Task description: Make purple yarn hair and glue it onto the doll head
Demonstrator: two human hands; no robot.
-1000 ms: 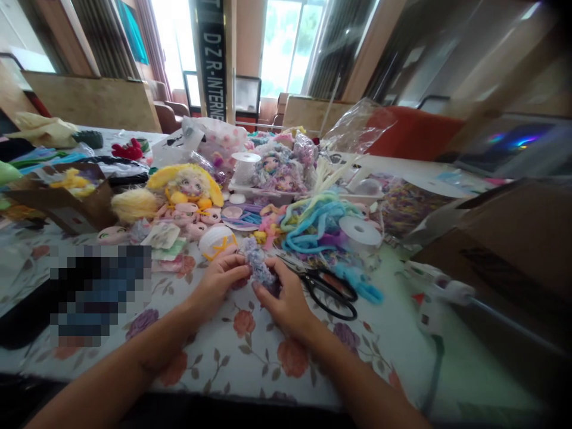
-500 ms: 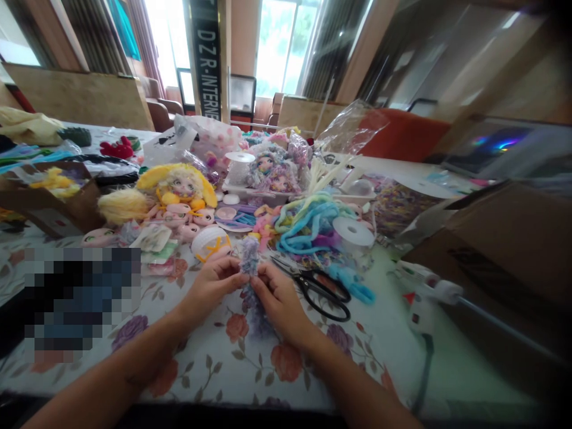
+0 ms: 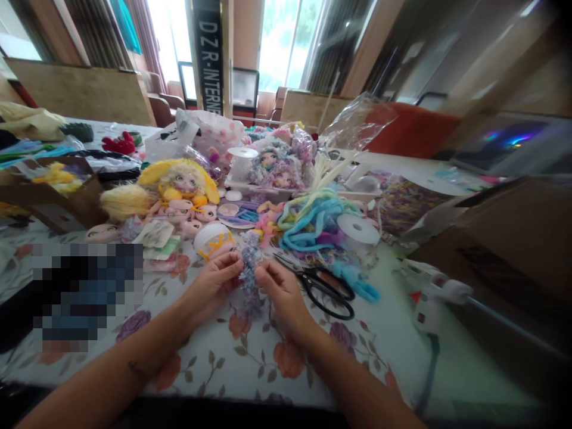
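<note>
Between my hands hangs a strip of fluffy blue-lilac yarn (image 3: 251,280), its lower end over the flowered tablecloth. My left hand (image 3: 218,277) pinches the yarn's left side with thumb and fingertips. On the other side, my right hand (image 3: 279,292) has its thumb and forefinger pressed together at the yarn's right edge; the fingertips are partly hidden. Black-handled scissors (image 3: 326,289) lie beside my right hand, blades toward the yarn. Just behind my left hand is a doll head with a white cap and orange ties (image 3: 214,239).
Doll heads (image 3: 176,211), a yellow-eared doll (image 3: 181,179) and blue-green yarn (image 3: 304,220) crowd the table's middle. A white spool (image 3: 357,229) lies near them. At right are a glue gun (image 3: 435,292) and a cardboard box (image 3: 504,250). Another box (image 3: 49,196) stands left.
My hands have moved slightly apart, and more of the fluffy yarn shows between them. The whole view has shifted a little.
</note>
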